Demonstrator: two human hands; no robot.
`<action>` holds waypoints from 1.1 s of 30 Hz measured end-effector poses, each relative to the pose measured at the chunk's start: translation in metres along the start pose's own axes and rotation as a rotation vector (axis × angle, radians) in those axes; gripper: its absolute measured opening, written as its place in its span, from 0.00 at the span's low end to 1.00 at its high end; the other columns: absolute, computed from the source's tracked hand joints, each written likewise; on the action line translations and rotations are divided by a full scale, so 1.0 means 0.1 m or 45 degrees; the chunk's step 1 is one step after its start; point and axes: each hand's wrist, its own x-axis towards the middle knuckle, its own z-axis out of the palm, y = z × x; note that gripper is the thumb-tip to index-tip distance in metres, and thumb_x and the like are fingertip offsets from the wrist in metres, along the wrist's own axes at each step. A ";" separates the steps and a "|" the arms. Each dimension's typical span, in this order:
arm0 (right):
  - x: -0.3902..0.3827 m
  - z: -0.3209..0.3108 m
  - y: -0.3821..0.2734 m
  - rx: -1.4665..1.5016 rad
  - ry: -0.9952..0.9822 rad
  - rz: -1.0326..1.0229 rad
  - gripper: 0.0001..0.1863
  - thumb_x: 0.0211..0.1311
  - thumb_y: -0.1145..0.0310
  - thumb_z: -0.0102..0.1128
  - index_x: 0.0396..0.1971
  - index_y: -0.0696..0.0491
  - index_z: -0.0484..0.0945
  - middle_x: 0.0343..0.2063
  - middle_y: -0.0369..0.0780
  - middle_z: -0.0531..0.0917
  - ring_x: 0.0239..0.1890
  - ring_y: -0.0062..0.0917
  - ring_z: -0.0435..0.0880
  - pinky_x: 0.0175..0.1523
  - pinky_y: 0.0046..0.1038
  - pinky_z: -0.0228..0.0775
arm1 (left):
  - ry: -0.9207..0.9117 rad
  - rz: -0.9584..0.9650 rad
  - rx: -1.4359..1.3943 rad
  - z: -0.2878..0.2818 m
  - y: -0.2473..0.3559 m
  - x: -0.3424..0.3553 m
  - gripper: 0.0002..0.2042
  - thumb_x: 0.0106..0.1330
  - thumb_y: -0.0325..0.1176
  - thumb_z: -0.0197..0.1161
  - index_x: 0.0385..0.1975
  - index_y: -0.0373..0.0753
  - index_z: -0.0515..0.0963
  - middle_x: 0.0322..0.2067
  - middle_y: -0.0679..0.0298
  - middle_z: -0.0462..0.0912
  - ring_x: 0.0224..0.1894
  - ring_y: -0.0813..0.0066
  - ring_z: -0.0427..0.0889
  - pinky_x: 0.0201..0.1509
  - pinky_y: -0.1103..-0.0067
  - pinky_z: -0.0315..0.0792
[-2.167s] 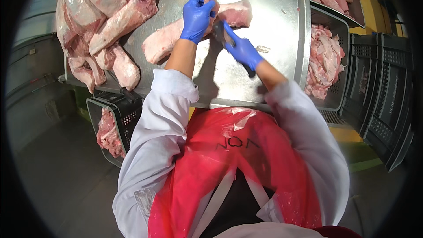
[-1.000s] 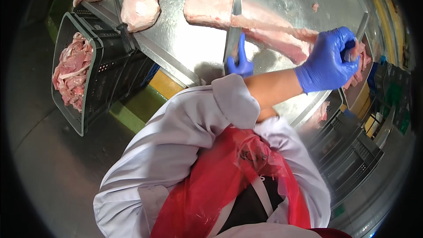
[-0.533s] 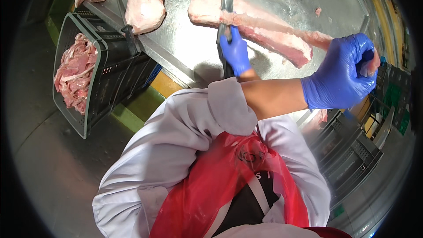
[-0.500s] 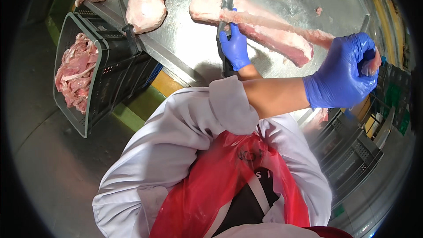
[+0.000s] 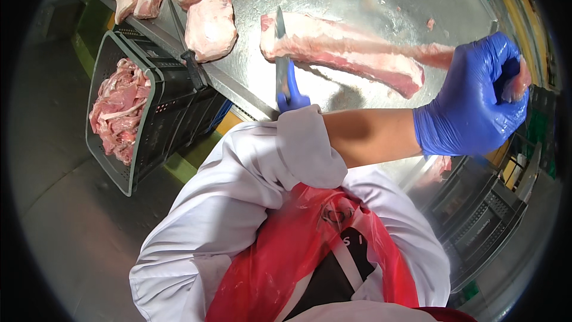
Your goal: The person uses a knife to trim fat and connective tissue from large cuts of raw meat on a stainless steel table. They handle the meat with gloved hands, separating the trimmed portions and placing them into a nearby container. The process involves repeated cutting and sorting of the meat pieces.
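My left hand [image 5: 476,98], in a blue glove, reaches across to the right and is closed on the end of a long, pale strip of meat and fat [image 5: 432,55]. The strip stretches taut from the left part of a long slab of meat [image 5: 375,71] lying on the steel table. Passing beneath my left forearm, my right hand [image 5: 293,96] grips a knife [image 5: 281,67]; my sleeve hides part of this blue-gloved hand. The blade runs under the strip near the slab's left end, and its tip [image 5: 280,18] shows beyond.
More meat pieces [image 5: 210,27] lie at the table's [image 5: 247,77] back left. A second knife [image 5: 192,62] rests by the left edge. A dark crate [image 5: 156,92] of meat trimmings [image 5: 121,110] stands left; another dark crate [image 5: 485,226] is at lower right.
My right hand and knife have moved left and nearer to me, toward the slab's left end. My left hand has shifted slightly right with the strip. The whole view has shifted a little.
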 end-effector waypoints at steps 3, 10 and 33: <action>0.55 -0.07 -0.07 -0.087 -0.126 0.348 0.31 0.65 0.70 0.53 0.69 0.53 0.61 0.33 0.54 0.85 0.29 0.51 0.85 0.37 0.45 0.76 | -0.082 -0.132 -0.082 0.18 -0.14 -0.19 0.06 0.61 0.24 0.63 0.33 0.37 0.73 0.27 0.68 0.78 0.32 0.83 0.76 0.35 0.83 0.71; -0.01 -0.14 -0.61 -0.053 -0.505 0.098 0.47 0.61 0.66 0.58 0.78 0.34 0.44 0.24 0.51 0.83 0.25 0.42 0.85 0.39 0.40 0.77 | -0.330 -0.082 -0.162 1.06 -0.54 -0.89 0.10 0.60 0.34 0.67 0.36 0.37 0.77 0.31 0.63 0.81 0.38 0.73 0.81 0.42 0.77 0.75; 1.09 -2.69 0.35 -0.555 0.033 0.312 0.43 0.61 0.66 0.57 0.76 0.32 0.51 0.37 0.53 0.86 0.35 0.39 0.88 0.44 0.34 0.77 | 0.555 -0.545 1.811 -4.27 0.36 -0.37 0.15 0.58 0.36 0.69 0.37 0.30 0.79 0.29 0.62 0.84 0.31 0.76 0.81 0.38 0.77 0.76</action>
